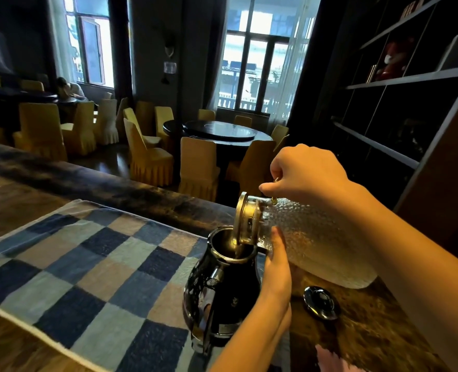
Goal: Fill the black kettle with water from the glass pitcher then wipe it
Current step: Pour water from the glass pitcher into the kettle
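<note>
The black kettle stands upright on the counter with its mouth uncovered. Over that mouth the textured glass pitcher lies tipped on its side, its metal-capped spout pointing down into the kettle and a thin stream of water running in. My right hand grips the pitcher's handle from above. My left hand rests against the kettle's right side, its fingertips touching the pitcher's neck from below.
A blue, tan and navy checkered towel is spread on the wooden counter left of the kettle. The kettle's black lid lies to the right. Beyond the counter's far edge are yellow-covered chairs, round tables and a seated person; shelves stand at right.
</note>
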Demonstrator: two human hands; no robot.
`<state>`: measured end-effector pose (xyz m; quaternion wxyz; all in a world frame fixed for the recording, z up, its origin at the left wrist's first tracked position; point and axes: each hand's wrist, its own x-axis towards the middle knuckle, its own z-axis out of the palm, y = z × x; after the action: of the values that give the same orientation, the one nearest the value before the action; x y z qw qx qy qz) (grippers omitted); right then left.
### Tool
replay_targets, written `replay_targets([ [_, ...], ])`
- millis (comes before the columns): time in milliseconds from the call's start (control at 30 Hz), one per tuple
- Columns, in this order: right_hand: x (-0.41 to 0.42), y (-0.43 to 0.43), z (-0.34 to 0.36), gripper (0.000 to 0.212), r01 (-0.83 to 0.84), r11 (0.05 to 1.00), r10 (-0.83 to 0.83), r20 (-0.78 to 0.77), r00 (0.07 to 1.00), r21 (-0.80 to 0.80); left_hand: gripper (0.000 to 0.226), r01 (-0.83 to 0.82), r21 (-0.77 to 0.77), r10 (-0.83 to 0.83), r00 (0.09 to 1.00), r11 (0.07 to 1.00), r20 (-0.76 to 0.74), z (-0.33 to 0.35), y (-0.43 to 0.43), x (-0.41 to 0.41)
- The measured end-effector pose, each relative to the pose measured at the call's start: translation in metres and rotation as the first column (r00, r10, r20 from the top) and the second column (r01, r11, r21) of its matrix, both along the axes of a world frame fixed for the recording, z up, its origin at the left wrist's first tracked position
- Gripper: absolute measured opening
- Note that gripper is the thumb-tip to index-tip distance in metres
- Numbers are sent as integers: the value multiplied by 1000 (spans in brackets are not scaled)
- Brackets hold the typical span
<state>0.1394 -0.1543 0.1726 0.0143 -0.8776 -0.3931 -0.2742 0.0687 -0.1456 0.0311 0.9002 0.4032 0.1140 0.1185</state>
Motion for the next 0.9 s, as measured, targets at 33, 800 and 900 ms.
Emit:
replay_targets([
  [33, 0, 0, 1, 44, -1, 1000, 1, -8, 1000, 2, 87, 7, 3, -7, 1000, 1000, 0, 0, 1, 1],
  [800, -11, 8, -1, 44, 29, 998, -30, -6, 1000, -58, 133, -9, -30, 8, 1000, 1000, -29, -4, 10, -5],
  [900, -14, 14, 2, 43, 14, 998, -14, 11, 1000, -66, 96, -12, 6, 12, 1000, 1000, -18, -5, 16, -3],
])
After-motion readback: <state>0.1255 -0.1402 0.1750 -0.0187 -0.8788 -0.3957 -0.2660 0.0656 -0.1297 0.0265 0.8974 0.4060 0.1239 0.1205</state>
